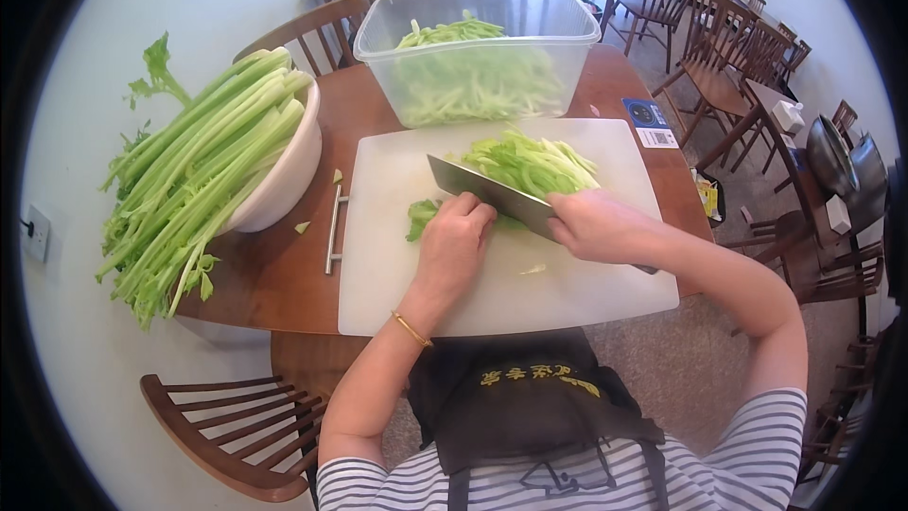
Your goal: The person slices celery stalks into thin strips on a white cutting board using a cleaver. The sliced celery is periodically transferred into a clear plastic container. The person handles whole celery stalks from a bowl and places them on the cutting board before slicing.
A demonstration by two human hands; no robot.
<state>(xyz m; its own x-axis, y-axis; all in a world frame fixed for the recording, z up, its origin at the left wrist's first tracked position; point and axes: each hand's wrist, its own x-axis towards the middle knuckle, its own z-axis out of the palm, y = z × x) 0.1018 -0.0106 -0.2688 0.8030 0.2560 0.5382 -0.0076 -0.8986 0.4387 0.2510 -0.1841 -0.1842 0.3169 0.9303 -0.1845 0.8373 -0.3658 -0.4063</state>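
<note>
My right hand (603, 227) grips a cleaver (489, 191), its broad blade slanting up to the left over a white cutting board (397, 291). Against the near side of the blade, my left hand (457, 227) presses down on leafy green celery (423, 218), partly hidden under the fingers. Beyond the blade lies a heap of cut celery (532, 163). Behind the board, a clear plastic tub (369, 57) holds many cut celery pieces (475, 85). At the left, long celery stalks (213, 163) lie across a white bowl (284, 191) and hang over its side.
The board rests on a wooden table (269, 280), with a metal bar handle (335, 231) beside it. Small celery scraps (303, 228) lie left of the board. A printed card (649, 123) lies at the right. One wooden chair (227, 440) stands at the lower left; other chairs and tables stand beyond.
</note>
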